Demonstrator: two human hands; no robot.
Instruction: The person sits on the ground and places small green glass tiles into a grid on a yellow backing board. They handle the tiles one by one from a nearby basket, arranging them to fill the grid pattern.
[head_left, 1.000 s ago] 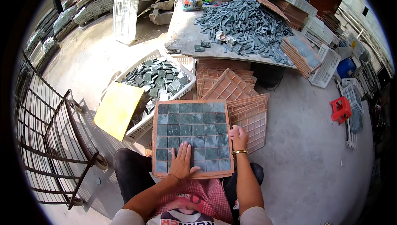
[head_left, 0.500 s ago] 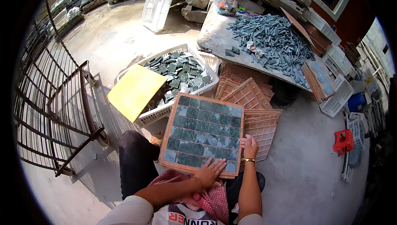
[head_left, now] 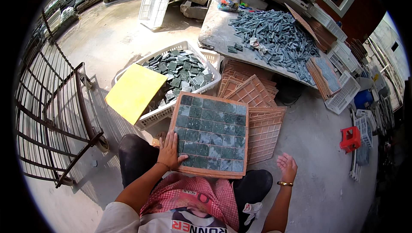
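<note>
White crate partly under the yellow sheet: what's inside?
Loose dark green tiles, heaped. Hidden: the part under the yellow sheet, anything beneath the top tiles, and the bit of crate behind the tray.

I observe the bare left hand (head_left: 169,152) palm down, fingers (head_left: 170,140) extended forward, thumb (head_left: 183,158) angled inward; the bare right hand (head_left: 288,168) stands well apart, fingers loosely bent, forearm (head_left: 279,205) reaching forward.

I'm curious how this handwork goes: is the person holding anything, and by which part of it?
The left hand rests on the lower left side of the tiled panel; whether it grips cannot be told. The right hand is apart, apparently empty.
</note>
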